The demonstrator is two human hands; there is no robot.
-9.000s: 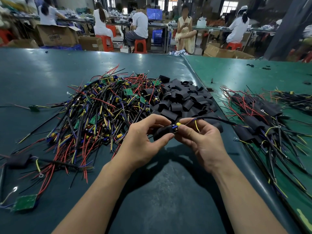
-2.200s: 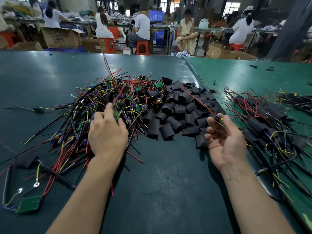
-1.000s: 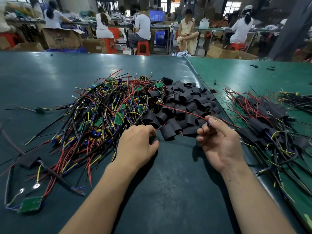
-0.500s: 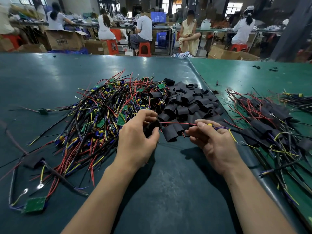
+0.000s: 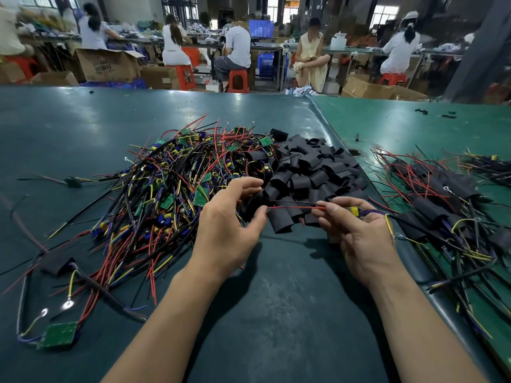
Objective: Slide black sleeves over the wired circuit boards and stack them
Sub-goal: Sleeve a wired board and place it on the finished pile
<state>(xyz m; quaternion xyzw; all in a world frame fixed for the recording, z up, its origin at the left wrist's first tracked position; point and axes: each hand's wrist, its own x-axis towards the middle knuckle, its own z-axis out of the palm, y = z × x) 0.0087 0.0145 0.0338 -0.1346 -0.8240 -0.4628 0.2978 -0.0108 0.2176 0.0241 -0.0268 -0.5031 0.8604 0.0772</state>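
- The black sleeve (image 5: pixel 250 207) is in the grip of the left hand (image 5: pixel 228 230), fingers and thumb curled round it, just above the desk (image 5: pixel 276 313) and in front of the heap of loose sleeves (image 5: pixel 312 172).
- A red wire (image 5: pixel 293 207) and a black wire run from the sleeve across to the right hand (image 5: pixel 356 233), which pinches them between thumb and forefinger.
- The wired circuit board (image 5: pixel 353 210), with a yellow part on it, sits behind the right fingers; its purple and yellow leads (image 5: pixel 387 222) hang out to the right side.
- Half a second ago the wires only came near to the sleeve mouth; now their ends are at or inside it, and the two hands are a little more near to each other.
- One second ago the left hand was low on the desk at the edge of the sleeve heap; now it is lifted and holds one sleeve.
- To the left lies the big tangle of unsleeved boards and wires (image 5: pixel 171 189), touching the sleeve heap.
- To the right, on the green mat (image 5: pixel 414 128), lies the pile of finished sleeved boards (image 5: pixel 442 194).
- One loose green board (image 5: pixel 59 334) with its wires lies near the left front edge.
- Behind the desk, people sit on red stools (image 5: pixel 237 80) beside cardboard boxes (image 5: pixel 106 64).
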